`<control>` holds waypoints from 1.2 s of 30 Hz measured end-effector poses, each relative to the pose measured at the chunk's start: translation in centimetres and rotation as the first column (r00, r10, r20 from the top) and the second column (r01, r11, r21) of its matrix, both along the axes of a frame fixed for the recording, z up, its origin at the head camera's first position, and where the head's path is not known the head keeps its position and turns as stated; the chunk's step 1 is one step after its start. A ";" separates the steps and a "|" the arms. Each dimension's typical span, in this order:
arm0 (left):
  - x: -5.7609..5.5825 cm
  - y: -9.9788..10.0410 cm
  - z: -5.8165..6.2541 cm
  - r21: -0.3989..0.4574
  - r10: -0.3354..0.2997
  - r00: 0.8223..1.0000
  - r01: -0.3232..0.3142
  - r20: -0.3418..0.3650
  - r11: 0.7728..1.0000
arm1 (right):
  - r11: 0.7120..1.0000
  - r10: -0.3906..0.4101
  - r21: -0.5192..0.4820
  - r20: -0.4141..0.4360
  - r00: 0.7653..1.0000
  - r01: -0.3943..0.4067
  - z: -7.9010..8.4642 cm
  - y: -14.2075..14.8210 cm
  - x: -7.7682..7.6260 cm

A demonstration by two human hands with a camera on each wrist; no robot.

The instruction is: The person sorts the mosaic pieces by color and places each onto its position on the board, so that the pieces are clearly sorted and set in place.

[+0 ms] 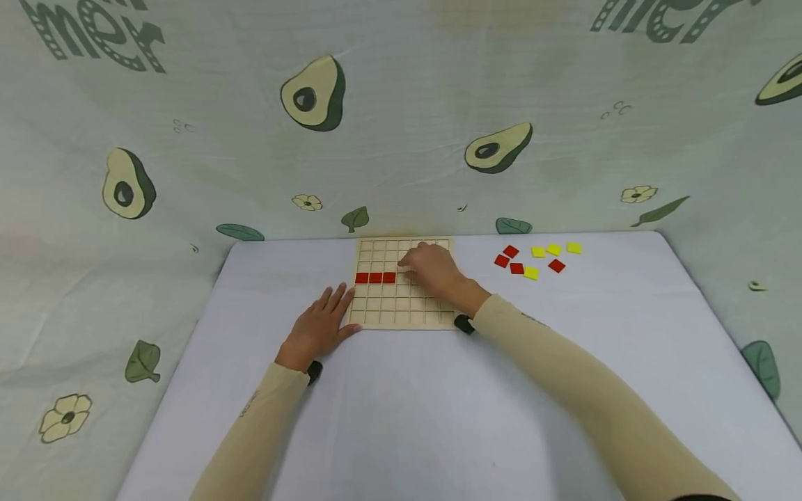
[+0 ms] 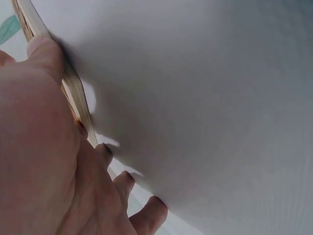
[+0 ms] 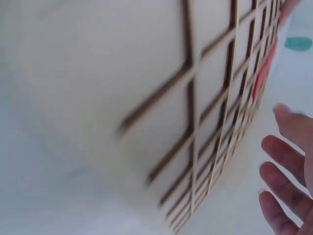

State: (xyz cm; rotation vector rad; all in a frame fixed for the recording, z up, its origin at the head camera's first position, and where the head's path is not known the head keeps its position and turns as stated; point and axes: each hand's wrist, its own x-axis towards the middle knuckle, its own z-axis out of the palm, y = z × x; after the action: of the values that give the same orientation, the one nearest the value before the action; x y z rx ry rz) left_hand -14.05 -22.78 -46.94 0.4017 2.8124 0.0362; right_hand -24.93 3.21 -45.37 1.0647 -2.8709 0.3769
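A pale wooden grid board lies on the white table. Three red square tiles sit side by side in one row, starting at its left edge; they show as a red strip in the right wrist view. My left hand rests on the table with fingers spread, its thumb touching the board's edge. Over the board's middle is my right hand, just right of the red row. In the right wrist view its fingers are loosely extended, and I see no tile among them.
To the right of the board lie several loose red tiles and several yellow tiles, scattered near the table's back edge. A cloth printed with avocados hangs behind the table.
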 end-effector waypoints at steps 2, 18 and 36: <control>0.0 0.0 0.1 0.006 -0.002 1.000 0.002 0.000 1.000 | 1.000 -0.030 0.001 -0.004 1.000 0.030 0.2 1.3 0.1; 0.2 -0.3 0.0 0.023 0.023 1.000 -0.023 0.000 0.999 | 0.984 -0.167 0.049 -0.083 0.982 0.172 -0.6 14.3 1.3; 0.4 -0.3 -0.4 0.030 0.020 0.999 -0.019 -0.034 0.999 | 0.986 -0.136 0.088 -0.079 0.987 0.143 -1.7 20.1 1.4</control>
State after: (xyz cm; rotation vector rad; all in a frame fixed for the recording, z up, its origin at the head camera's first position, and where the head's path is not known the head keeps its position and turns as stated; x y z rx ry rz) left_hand -13.69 -23.04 -47.36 0.3853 2.8527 0.0762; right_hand -23.48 23.34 -47.08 0.8624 -2.9010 0.1936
